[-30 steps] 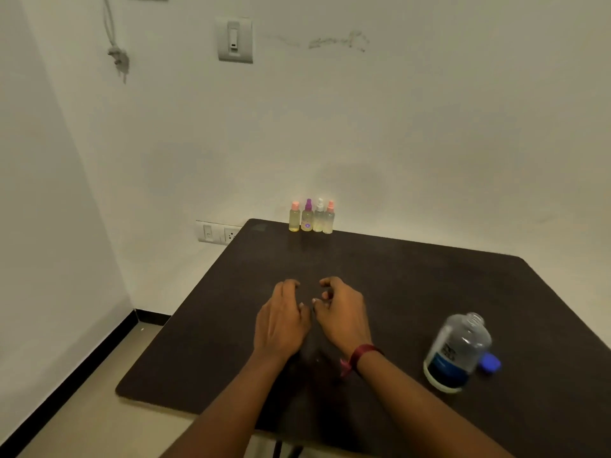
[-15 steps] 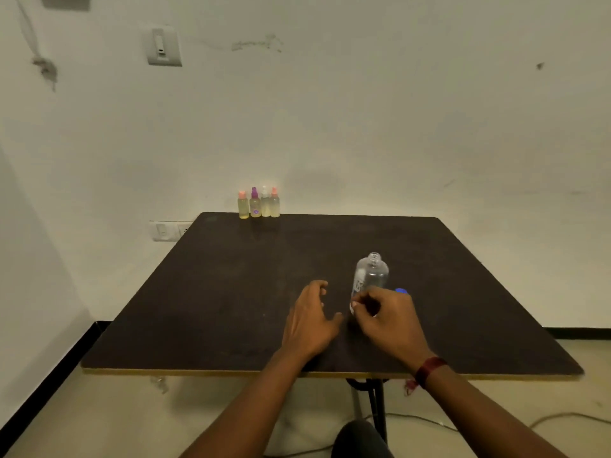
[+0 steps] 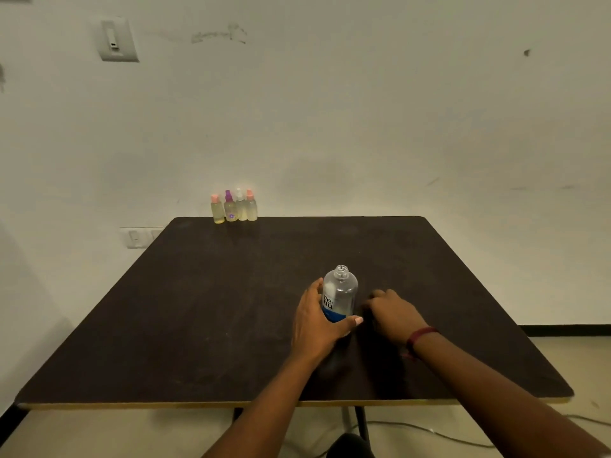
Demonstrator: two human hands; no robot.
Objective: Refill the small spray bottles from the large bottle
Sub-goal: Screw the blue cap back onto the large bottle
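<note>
Open bottle [image 3: 340, 294] labelled "re-nu", gripped by left hand [image 3: 314, 322]; right hand [image 3: 393, 315] curled on table [image 3: 198, 309] beside it, grasp indiscernible. Four spray bottles [image 3: 234, 208] at far edge.

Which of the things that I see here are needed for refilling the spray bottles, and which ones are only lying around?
For the job:
large bottle, uncapped, gripped by the left hand
four small spray bottles, at the far edge of the table

Just there:
wall switch
wall socket
floor cable
</note>
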